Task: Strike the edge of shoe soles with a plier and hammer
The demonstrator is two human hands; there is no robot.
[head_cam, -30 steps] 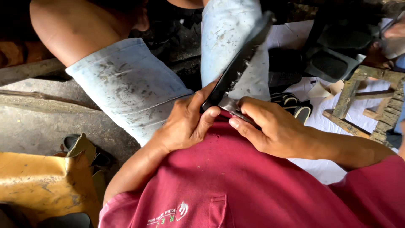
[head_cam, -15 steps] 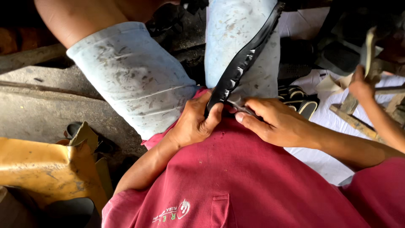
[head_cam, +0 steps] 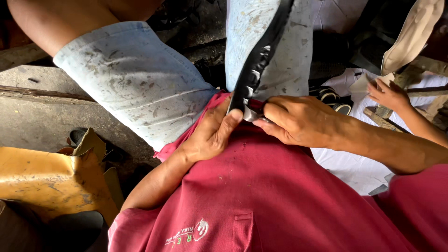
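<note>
Against the red shirt (head_cam: 280, 196) — both hands, left hand (head_cam: 210, 135) and right hand (head_cam: 298, 119), grip the black sole (head_cam: 259, 60).

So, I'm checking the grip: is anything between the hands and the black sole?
Nothing visible. The left hand holds the black sole at its lower end, and the right hand presses a small metal tool against it.
</note>
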